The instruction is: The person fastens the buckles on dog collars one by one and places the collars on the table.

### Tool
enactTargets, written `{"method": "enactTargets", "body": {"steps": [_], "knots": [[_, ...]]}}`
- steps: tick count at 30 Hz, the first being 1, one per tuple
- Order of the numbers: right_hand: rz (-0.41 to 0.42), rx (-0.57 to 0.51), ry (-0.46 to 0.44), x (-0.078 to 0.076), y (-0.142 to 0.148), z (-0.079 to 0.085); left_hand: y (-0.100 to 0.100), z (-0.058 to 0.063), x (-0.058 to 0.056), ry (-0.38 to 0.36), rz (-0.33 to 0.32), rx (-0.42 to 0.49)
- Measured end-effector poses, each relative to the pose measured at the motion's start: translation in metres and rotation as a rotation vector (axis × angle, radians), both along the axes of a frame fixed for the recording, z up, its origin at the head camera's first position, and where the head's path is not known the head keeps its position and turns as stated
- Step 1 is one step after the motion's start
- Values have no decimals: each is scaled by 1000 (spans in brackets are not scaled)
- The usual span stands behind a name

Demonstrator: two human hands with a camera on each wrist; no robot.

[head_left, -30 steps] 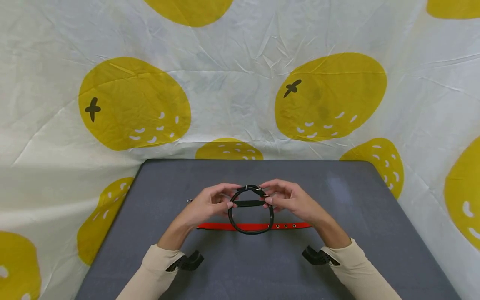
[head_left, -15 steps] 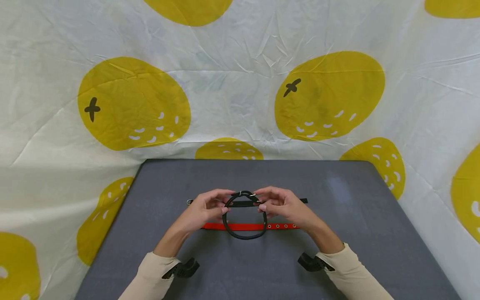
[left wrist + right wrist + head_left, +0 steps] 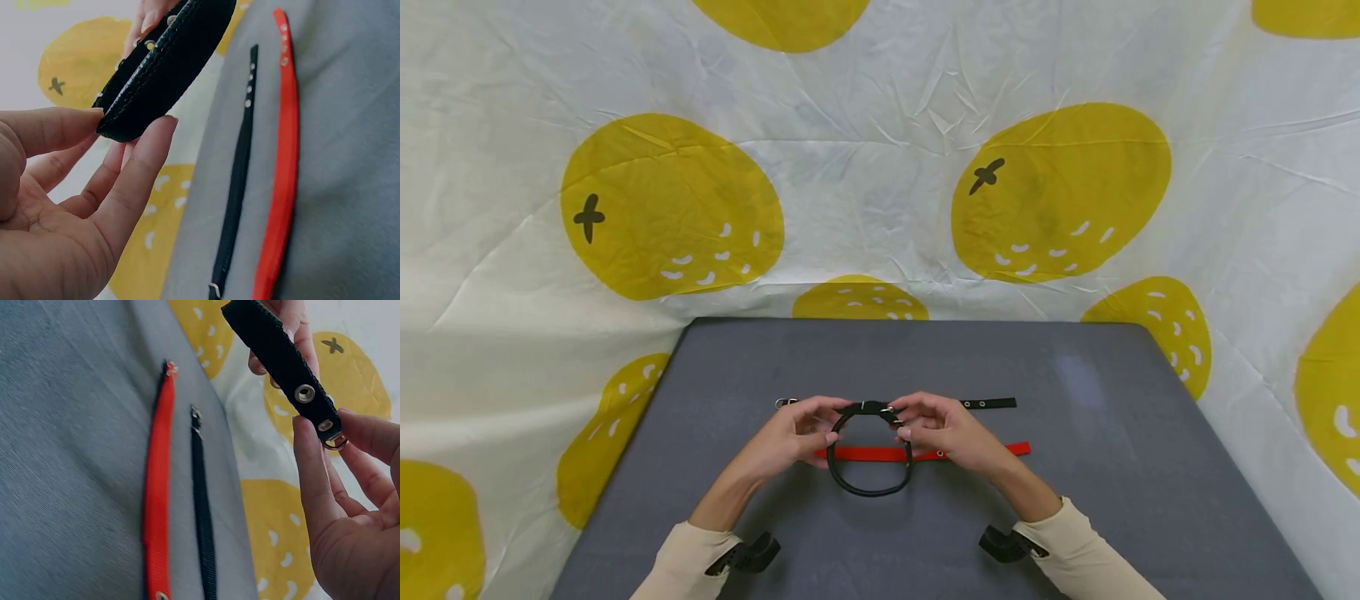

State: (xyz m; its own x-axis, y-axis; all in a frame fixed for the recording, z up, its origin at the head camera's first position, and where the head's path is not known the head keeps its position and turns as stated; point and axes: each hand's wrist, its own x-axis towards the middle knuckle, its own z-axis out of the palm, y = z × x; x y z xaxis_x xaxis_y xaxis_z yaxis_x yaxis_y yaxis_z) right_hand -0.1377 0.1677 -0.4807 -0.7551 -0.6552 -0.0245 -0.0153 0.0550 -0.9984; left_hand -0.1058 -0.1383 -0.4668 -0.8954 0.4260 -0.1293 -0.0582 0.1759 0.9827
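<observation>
One pale cloth (image 3: 865, 208) printed with big yellow fruit shapes (image 3: 672, 207) hangs behind the work and down both sides. Before it I see a dark grey table (image 3: 1075, 533), with a faint sheen toward its far right. Two forearms in cream sleeves (image 3: 681, 562) reach over it from the near side, with black wrist mounts (image 3: 745, 554). Across the table, left to right, lies a red strap (image 3: 287, 137); a thinner flat black strap (image 3: 240, 169) lies beyond it, roughly parallel and apart from it. Seen from the head, the hands cover parts of both, and the middle of the flat black strap is hidden. The left hand (image 3: 778, 437) pinches one side of a black loop (image 3: 275, 356) between thumb and fingers; the right hand (image 3: 951, 433) pinches the other side likewise. They hold the loop above the table, between them, and its lower curve crosses in front of the red strap. Smallest are its silvery eyelets (image 3: 304, 394) and a metal ring (image 3: 335, 444) at the right fingertips.
</observation>
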Motion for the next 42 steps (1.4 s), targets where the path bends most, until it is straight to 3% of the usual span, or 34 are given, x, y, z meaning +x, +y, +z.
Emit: {"method": "enactTargets", "body": {"steps": [5,15,25,36,42], "knots": [[-17,16,-70,3,-9,-8,-7,-6,4,-23,1,2],[23,8,-102,7,-23,-20,-21,-19,11,-65,0,8],[0,-8,-164,14,-38,-32,-31,-30,18,-101,-2,14],[-44,67,-163,27,-54,-47,-40,-43,30,-133,-4,1],[-65,166,-48,35,-59,-47,-44,-51,36,-144,-5,-17]]}}
